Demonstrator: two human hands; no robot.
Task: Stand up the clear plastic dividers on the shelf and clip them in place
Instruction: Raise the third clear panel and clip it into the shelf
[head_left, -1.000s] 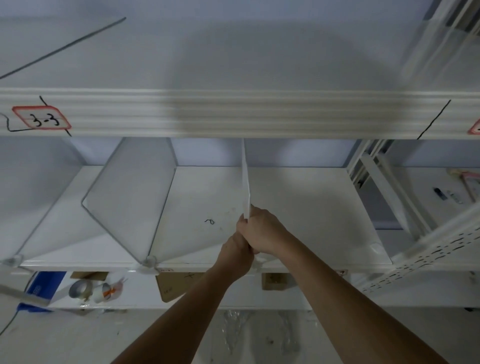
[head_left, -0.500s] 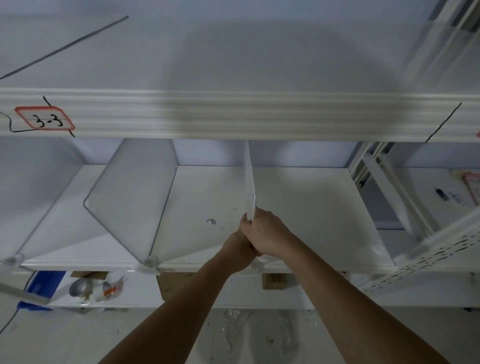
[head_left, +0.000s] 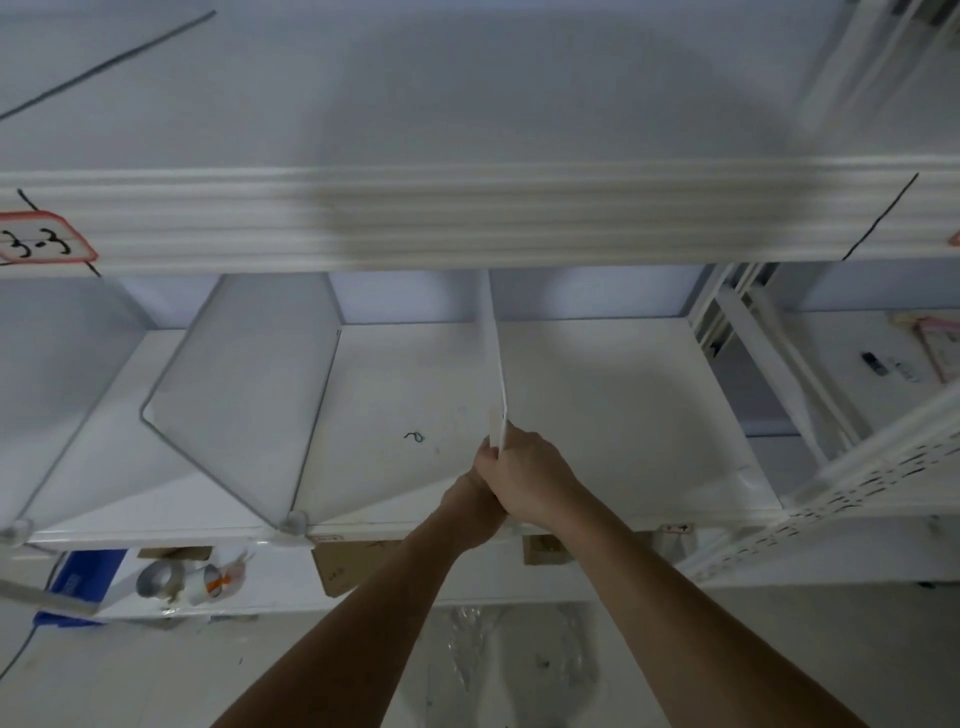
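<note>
1. Head view: both hands close on the front lower edge of a clear, thin plastic divider (head_left: 497, 364) standing upright, edge-on, on the white metal shelf (head_left: 623, 405).
2. Left hand (head_left: 475, 512) sits just under and touching the right hand (head_left: 530, 475) at the shelf's front lip.
3. Judged step: clipping this divider; next calls for pressing its base into the front clip, which is hidden.
4. A second clear divider (head_left: 244, 395) already stands clipped to the left.

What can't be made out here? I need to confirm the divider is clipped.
- Head view: the hands cover the front foot of the upright divider, so any clip there is hidden.
- The red-bordered label is cut off by the left edge.
- Small items on the far-right shelf are too small and blurred to identify.
</note>
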